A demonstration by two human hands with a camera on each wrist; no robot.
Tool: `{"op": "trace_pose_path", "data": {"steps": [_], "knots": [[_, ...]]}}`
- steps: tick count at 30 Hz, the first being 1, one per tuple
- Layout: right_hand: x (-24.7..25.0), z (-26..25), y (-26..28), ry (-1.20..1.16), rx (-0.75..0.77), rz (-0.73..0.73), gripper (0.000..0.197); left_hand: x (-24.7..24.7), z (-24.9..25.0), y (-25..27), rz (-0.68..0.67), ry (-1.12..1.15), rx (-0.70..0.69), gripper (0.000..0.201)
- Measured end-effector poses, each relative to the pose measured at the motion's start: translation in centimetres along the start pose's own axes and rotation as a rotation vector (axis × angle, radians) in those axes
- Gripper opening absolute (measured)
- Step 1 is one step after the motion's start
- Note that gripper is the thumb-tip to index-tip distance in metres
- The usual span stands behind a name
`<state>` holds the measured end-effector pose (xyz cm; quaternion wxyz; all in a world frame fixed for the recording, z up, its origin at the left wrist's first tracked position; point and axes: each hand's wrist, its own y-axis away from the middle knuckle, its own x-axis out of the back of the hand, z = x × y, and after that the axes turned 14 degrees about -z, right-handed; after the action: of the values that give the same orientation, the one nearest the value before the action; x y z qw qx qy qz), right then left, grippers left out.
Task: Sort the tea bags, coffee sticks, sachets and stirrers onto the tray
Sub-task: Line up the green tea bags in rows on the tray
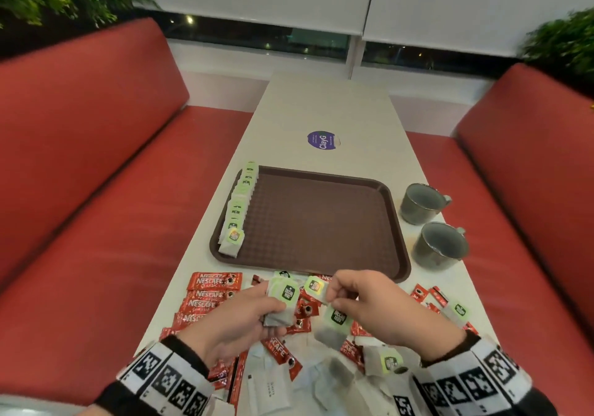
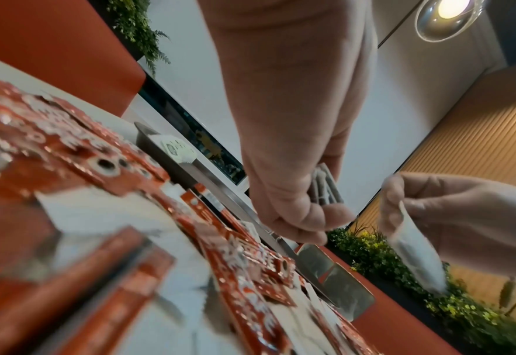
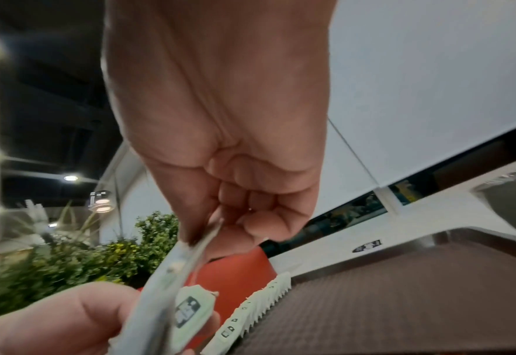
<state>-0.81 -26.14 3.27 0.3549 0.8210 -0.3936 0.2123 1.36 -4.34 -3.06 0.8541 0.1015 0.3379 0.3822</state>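
The left hand (image 1: pixel 238 316) grips a small stack of tea bags (image 1: pixel 283 300), fingers curled round it. Just right of that grip, the right hand (image 1: pixel 369 300) pinches one tea bag (image 1: pixel 334 322) by its top edge, so the bag hangs above the loose Nescafé coffee sticks (image 1: pixel 212 290) on the desk (image 1: pixel 321 107). Just beyond both grips lies the near rim of the brown tray (image 1: pixel 321 222); a row of tea bags (image 1: pixel 239 209) lines its left edge, the remaining floor bare. Two grey mugs (image 1: pixel 430 222) stand beyond the right grip, beside the tray's right rim.

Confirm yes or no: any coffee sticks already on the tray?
No; the tray holds only a row of tea bags along its left edge.
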Motion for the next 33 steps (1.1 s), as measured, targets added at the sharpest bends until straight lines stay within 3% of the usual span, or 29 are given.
{"op": "trace_pose_path", "data": {"steps": [4, 8, 11, 14, 18, 24, 27, 33], "knots": [[0.5, -0.5, 0.1, 0.059, 0.15, -0.03, 0.022, -3.0, -0.9, -0.9, -0.083, 0.072, -0.013, 0.04], [0.2, -0.3, -1.0, 0.1, 0.217, 0.003, 0.01, -4.6, -1.6, -0.7, -0.166, 0.148, -0.092, 0.029], [-0.3, 0.0, -2.2, 0.007, 0.197, 0.141, 0.014, -5.1, -1.8, -0.5, -0.094, 0.101, -0.164, 0.037], [-0.5, 0.2, -3.2, -0.125, 0.05, 0.216, 0.016, -4.8, -1.6, -0.4, 0.034, 0.121, -0.231, 0.035], [-0.7, 0.2, -4.9, -0.317, -0.006, 0.072, 0.02, -3.7, -0.8, -0.4, 0.161, 0.112, -0.307, 0.032], [-0.7, -2.1, -8.0, -0.709, 0.012, 0.058, 0.017, -0.1, 1.4, -0.8, 0.245, 0.19, -0.384, 0.036], [-0.5, -3.7, -9.9, -0.752, 0.032, 0.081, 0.022, 2.0, 2.4, -0.6, 0.208, 0.24, -0.419, 0.032], [0.3, -6.2, -13.9, -0.877, 0.026, 0.105, 0.019, 5.9, 4.9, -0.3, 0.13, 0.307, -0.474, 0.05]]}}
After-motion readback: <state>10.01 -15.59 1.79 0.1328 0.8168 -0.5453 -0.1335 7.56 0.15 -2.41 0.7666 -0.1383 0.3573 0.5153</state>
